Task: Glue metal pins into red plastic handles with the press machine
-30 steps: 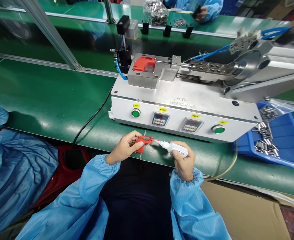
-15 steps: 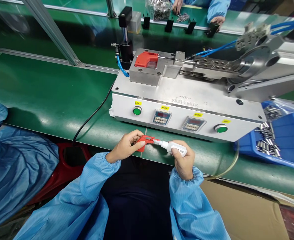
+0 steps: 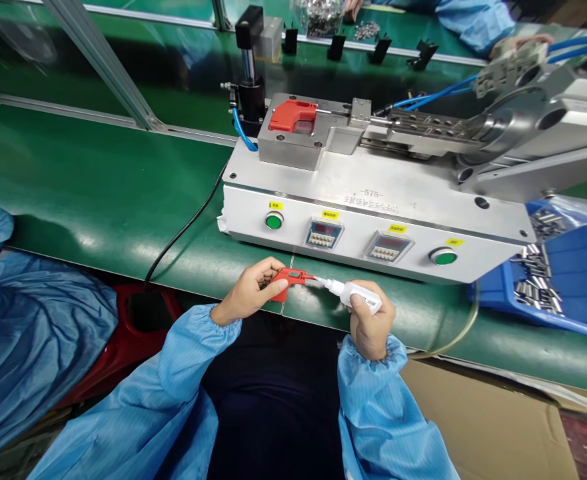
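Between the thumb and fingers of my left hand (image 3: 253, 288) is a red plastic pistol-shaped part (image 3: 288, 280), its narrow end pointing right. My right hand (image 3: 372, 320) is closed around a small white squeeze bottle (image 3: 360, 296) with a pale label. The bottle lies tilted, and its thin nozzle points left at the narrow end of the red part; whether the two touch I cannot tell. Beyond my hands, a second red part (image 3: 291, 117) sits in the metal block of a bench machine (image 3: 368, 203).
The machine's front has green buttons and two counters. A blue bin (image 3: 573, 293) of metal cylinders stands at the right. A black cable (image 3: 186, 223) crosses the green bench (image 3: 98, 193). Several black brackets (image 3: 336, 47) stand behind, near a co-worker's sleeve (image 3: 476, 23). Cardboard (image 3: 488, 413) lies lower right.
My right hand has drawn the bottle slightly right and down, away from the red part. My left hand has hardly moved. The co-worker's arm at the back has shifted right, off a black bracket.
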Demonstrator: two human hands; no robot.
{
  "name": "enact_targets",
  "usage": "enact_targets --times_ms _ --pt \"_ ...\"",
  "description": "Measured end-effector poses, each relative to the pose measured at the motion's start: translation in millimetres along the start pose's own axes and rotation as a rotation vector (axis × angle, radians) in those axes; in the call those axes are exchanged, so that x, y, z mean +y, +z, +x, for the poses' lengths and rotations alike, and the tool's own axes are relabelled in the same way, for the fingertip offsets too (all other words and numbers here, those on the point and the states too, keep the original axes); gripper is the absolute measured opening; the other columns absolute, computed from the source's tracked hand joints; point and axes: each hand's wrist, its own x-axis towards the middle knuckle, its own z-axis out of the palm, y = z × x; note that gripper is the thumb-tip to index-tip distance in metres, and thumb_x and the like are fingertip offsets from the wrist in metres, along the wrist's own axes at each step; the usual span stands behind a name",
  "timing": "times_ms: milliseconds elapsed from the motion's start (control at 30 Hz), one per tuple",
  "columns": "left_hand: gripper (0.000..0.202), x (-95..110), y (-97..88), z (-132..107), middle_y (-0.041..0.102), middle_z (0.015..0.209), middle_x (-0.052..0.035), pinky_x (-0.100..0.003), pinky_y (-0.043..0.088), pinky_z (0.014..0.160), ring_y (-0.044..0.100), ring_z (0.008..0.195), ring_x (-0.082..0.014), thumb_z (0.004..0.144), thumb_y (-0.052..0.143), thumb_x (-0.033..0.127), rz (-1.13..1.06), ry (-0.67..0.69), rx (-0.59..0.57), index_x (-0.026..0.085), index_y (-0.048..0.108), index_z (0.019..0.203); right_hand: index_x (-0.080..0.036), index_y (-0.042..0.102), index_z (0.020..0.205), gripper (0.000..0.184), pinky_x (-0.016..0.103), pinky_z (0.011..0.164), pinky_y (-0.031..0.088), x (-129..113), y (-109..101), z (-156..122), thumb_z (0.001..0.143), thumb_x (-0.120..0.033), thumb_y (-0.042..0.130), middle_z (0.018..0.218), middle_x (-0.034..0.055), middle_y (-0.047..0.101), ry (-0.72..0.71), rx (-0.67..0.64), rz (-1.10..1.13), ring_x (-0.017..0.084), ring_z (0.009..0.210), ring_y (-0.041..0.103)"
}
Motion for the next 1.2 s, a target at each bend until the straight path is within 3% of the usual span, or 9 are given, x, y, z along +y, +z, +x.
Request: enact_targets --times_ms 1200 --pt "0.043 -4.8 -0.2 0.4 0.066 0.073 -0.0005 -0.023 0.044 0.056 0.056 0.061 -0.0130 0.092 0.072 0.060 0.024 0.045 0.065 0.018 0.066 0.097 -0.021 0.074 0.081 0.040 0.027 0.050 0.040 -11.9 6.1 -2.0 0.083 -0.061 0.076 0.065 -0.0001 0.064 -0.023 -0.006 -0.101 0.014 0.054 0.050"
